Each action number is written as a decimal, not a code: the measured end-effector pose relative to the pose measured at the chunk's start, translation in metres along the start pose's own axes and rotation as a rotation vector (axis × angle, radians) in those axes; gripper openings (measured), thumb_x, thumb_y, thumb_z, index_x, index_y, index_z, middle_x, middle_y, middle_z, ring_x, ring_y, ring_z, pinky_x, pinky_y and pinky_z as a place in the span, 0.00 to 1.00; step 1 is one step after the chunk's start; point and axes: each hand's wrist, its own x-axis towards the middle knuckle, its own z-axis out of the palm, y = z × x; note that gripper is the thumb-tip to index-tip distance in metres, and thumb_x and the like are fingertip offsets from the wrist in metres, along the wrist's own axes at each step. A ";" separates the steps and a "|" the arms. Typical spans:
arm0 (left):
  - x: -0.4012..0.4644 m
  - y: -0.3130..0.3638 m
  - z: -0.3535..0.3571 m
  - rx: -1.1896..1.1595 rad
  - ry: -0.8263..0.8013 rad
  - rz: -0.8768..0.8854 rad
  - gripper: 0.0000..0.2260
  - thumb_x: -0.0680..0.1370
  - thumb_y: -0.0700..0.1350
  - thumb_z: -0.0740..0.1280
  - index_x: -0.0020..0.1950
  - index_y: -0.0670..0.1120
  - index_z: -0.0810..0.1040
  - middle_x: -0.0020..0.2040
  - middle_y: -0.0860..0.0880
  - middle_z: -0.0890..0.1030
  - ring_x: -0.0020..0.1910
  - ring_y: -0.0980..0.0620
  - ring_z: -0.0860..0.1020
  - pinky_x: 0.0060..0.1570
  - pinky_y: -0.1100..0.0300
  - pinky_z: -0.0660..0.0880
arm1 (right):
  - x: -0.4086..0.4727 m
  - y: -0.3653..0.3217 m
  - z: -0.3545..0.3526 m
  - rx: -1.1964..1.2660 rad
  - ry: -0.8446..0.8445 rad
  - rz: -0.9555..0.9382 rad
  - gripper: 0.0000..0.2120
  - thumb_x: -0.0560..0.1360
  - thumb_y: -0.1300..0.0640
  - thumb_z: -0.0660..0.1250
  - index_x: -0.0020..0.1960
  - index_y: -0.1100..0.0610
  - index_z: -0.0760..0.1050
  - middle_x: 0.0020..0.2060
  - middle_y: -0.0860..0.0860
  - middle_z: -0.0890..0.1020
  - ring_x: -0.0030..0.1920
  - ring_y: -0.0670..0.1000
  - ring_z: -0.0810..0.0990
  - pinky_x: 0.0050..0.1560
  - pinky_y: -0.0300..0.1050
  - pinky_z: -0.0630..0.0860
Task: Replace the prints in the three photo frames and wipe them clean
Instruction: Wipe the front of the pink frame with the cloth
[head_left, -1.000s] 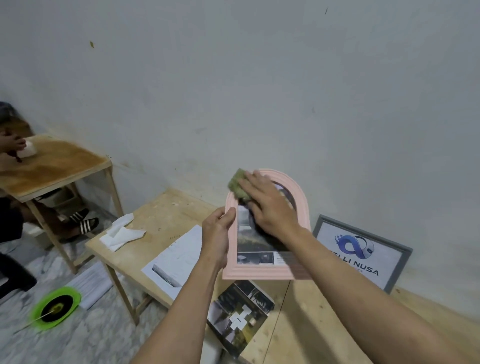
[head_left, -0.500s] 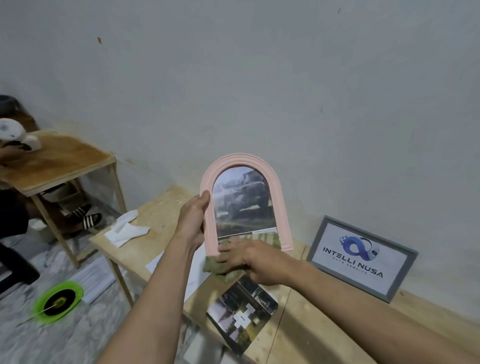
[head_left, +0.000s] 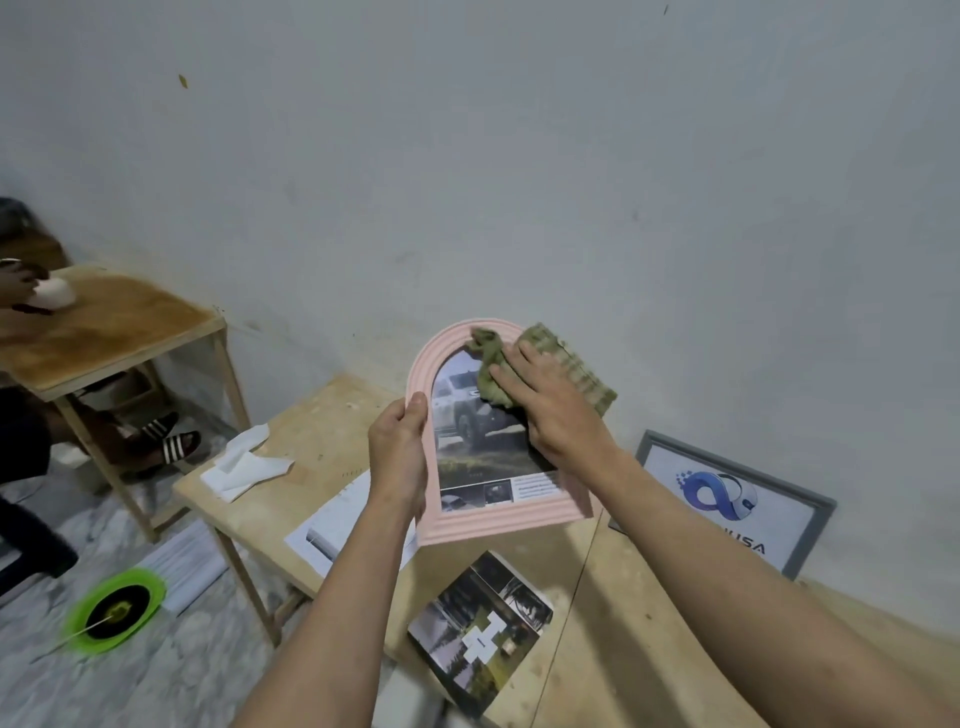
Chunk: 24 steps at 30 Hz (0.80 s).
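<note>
At frame centre, your left hand (head_left: 400, 457) grips the pink frame (head_left: 498, 522); keep your flat right hand (head_left: 550, 410) pressing the cloth (head_left: 576, 374) evenly across the glass.

A bare, makeshift workroom rather than a lived-in home: a plain scuffed white wall (head_left: 519, 156) rises behind the hands, and under them is an unfinished plywood table (head_left: 322, 436). Another rough wooden table (head_left: 119, 322) stands well off to the left (someone sits there), on a marbled tile floor (head_left: 156, 675).
</note>
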 end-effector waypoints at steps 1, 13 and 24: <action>-0.001 0.000 -0.003 -0.018 0.024 -0.014 0.15 0.80 0.52 0.65 0.36 0.46 0.73 0.36 0.44 0.71 0.36 0.46 0.69 0.40 0.51 0.66 | -0.011 0.005 0.005 0.023 -0.001 0.022 0.28 0.71 0.66 0.52 0.70 0.61 0.70 0.72 0.61 0.67 0.73 0.63 0.63 0.72 0.63 0.61; -0.005 -0.016 0.005 -0.007 0.042 -0.022 0.10 0.82 0.47 0.63 0.44 0.42 0.73 0.37 0.43 0.71 0.35 0.49 0.69 0.36 0.56 0.65 | -0.103 -0.099 0.060 0.496 -0.088 0.143 0.32 0.76 0.72 0.56 0.75 0.48 0.62 0.74 0.41 0.58 0.75 0.38 0.51 0.76 0.37 0.47; -0.012 -0.009 0.011 0.027 -0.162 0.040 0.11 0.80 0.47 0.64 0.42 0.43 0.77 0.37 0.43 0.76 0.37 0.49 0.73 0.39 0.54 0.70 | 0.010 -0.040 -0.007 0.276 0.135 0.110 0.27 0.76 0.61 0.60 0.75 0.53 0.64 0.76 0.53 0.62 0.77 0.53 0.55 0.76 0.56 0.50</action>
